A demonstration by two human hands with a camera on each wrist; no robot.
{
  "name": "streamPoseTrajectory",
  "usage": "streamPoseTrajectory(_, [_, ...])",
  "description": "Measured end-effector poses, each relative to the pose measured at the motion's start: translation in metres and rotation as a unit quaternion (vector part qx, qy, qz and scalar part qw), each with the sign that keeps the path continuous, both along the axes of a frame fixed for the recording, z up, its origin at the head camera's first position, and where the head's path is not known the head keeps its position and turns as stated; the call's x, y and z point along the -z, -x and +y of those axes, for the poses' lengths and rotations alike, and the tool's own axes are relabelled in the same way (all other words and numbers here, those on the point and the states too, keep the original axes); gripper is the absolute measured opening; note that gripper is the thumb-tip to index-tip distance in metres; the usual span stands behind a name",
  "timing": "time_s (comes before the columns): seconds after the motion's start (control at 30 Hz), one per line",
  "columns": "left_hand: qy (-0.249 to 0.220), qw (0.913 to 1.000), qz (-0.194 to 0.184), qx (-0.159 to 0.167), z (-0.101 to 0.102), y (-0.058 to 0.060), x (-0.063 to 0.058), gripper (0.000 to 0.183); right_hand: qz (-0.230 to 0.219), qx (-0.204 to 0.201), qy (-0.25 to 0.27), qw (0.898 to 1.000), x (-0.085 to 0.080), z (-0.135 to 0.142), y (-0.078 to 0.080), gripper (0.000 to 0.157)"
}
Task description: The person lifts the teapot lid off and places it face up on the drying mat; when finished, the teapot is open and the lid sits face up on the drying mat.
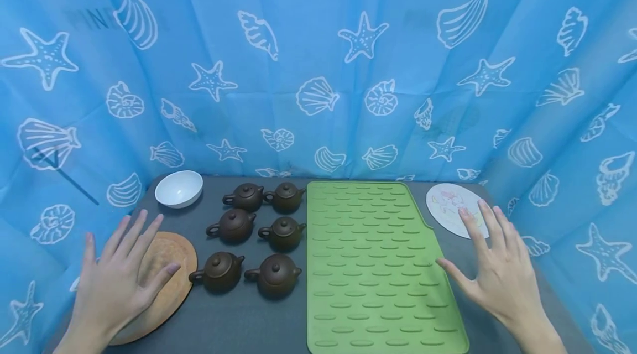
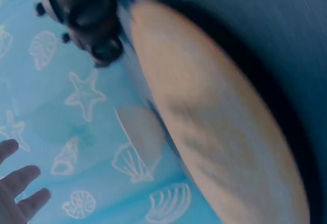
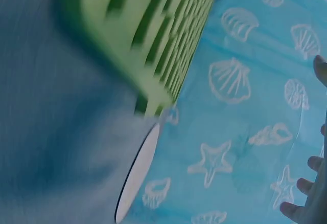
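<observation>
My left hand [image 1: 116, 282] is held over the round wooden board [image 1: 171, 293] at the left, fingers spread and nothing in its grasp. In the left wrist view the board [image 2: 204, 116] lies at a distance from the fingertips [image 2: 36, 203]. My right hand [image 1: 502, 271] hovers with spread fingers between the green mat [image 1: 373, 265] and the right table edge, also holding nothing. Its fingertips overlap the white oval plate [image 1: 448, 207], which bears a faint pink drawing. Several dark brown teapots [image 1: 276, 276] stand in two columns between the board and the mat.
A white bowl [image 1: 179, 189] sits at the back left of the grey table [image 1: 239, 323]. Behind and at both sides hangs a blue curtain [image 1: 318, 55] printed with white shells and starfish, reaching down to the table edges.
</observation>
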State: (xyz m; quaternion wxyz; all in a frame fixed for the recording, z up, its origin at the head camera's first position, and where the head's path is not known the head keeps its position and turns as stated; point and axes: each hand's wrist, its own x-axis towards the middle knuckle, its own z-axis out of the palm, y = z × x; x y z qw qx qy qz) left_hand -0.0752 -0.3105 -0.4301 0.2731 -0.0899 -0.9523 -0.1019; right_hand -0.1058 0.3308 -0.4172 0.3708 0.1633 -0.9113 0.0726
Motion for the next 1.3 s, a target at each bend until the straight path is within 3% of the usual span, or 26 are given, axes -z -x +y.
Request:
streamPoseTrajectory(0.13, [-0.049,0.9986,0.003,0.021,0.021,-0.003,0.004,0.082,-0.031,-0.029,0.018,0.999,0.002,-0.025,-0.003,0.097])
streamPoseTrajectory(0.3, [-0.102,0.9943,-0.019,0.023,0.055,-0.007,0.007,0.064,-0.069,-0.092,0.068,0.991,0.009,-0.058,-0.004,0.078])
streamPoseTrajectory(0.43, [-0.156,0.9864,-0.049,0.019,0.083,-0.007,0.006,0.045,-0.099,-0.144,0.114,0.978,0.015,-0.087,-0.006,0.083])
streamPoseTrajectory(0.53, [-0.200,0.9753,-0.090,0.027,0.099,-0.006,0.004,0.032,-0.124,-0.184,0.158,0.962,0.017,-0.107,-0.007,0.079])
streamPoseTrajectory(0.63, [-0.252,0.9561,-0.144,0.042,0.112,-0.005,0.005,0.024,-0.150,-0.226,0.204,0.941,0.018,-0.125,-0.006,0.068])
streamPoseTrajectory(0.73, [-0.298,0.9337,-0.192,0.048,0.122,-0.005,0.008,0.020,-0.194,-0.259,0.251,0.912,0.020,-0.142,-0.005,0.056])
streamPoseTrajectory(0.8, [-0.322,0.9200,-0.218,0.048,0.128,-0.004,0.011,0.020,-0.238,-0.279,0.284,0.886,0.021,-0.152,-0.004,0.046])
streamPoseTrajectory(0.97, [-0.369,0.8876,-0.274,0.033,0.138,0.001,0.019,0.023,-0.358,-0.313,0.347,0.808,0.024,-0.181,0.000,0.033])
streamPoseTrajectory(1.1, [-0.400,0.8676,-0.295,0.019,0.143,0.004,0.024,0.023,-0.436,-0.318,0.360,0.761,0.026,-0.207,0.006,0.029])
streamPoseTrajectory(1.2, [-0.408,0.8632,-0.297,0.014,0.144,0.006,0.029,0.022,-0.477,-0.314,0.360,0.738,0.028,-0.227,0.011,0.029])
streamPoseTrajectory(1.3, [-0.409,0.8637,-0.295,0.013,0.146,0.008,0.033,0.020,-0.495,-0.302,0.353,0.734,0.030,-0.246,0.016,0.027])
